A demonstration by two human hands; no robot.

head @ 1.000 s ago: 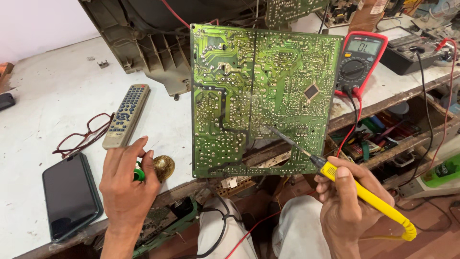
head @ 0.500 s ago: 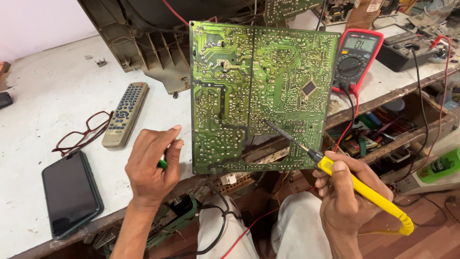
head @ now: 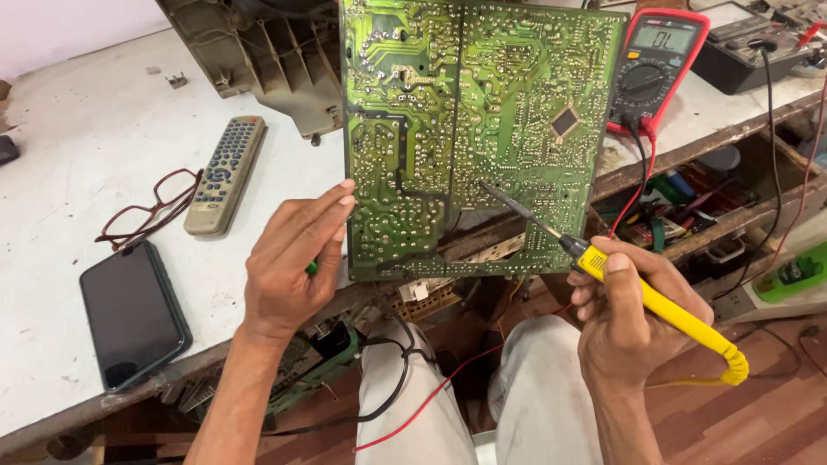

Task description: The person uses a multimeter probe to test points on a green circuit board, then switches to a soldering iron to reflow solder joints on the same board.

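Nearest to viewer, right hand (head: 633, 314) closed around yellow soldering iron (head: 663, 310), wrist low, tip slanted up-left, touching lower middle of circuit board (head: 482, 129). Judgement: work on one joint in progress, no sign of finish. Left hand (head: 289, 263) at board's left edge, fingers stretched against it, small green thing pinched under palm. Beyond left hand: phone (head: 133, 314), glasses (head: 151, 211), remote (head: 226, 172). Beyond right hand: red meter (head: 659, 65).

Green circuit board (head: 482, 129) with silver solder dots, yellow-handled soldering iron (head: 637, 297), red multimeter (head: 656, 65), black phone (head: 133, 314).
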